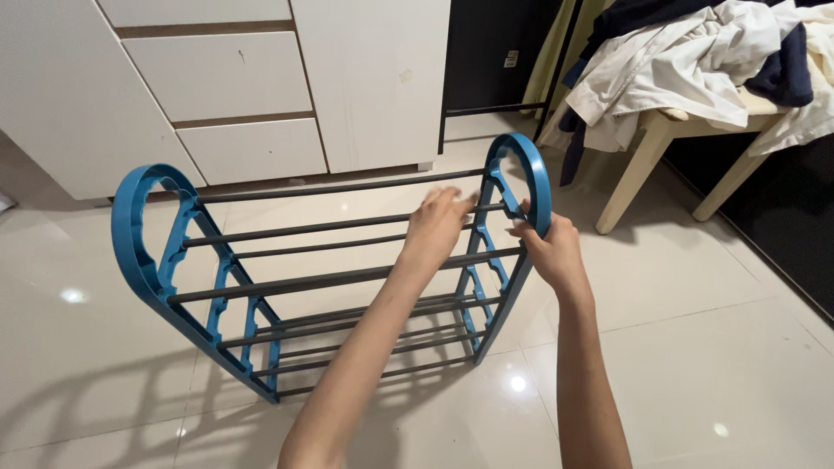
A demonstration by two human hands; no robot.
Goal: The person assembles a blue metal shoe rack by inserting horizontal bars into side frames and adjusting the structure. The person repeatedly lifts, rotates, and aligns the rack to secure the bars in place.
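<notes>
A small shoe rack stands on the pale tiled floor, with two blue plastic side frames and several dark rods between them. My right hand (549,247) grips the rim of the right blue side frame (521,161) near its curved top. My left hand (439,221) reaches over the upper rods, fingers stretched out and resting on a dark rod (330,227) close to the right frame. The left blue side frame (143,252) stands untouched at the other end.
A white cabinet with drawers (226,78) stands just behind the rack. At the right, a cream wooden chair (660,143) is piled with white and dark clothes (695,52). A dark rug or floor strip (782,226) lies at the far right.
</notes>
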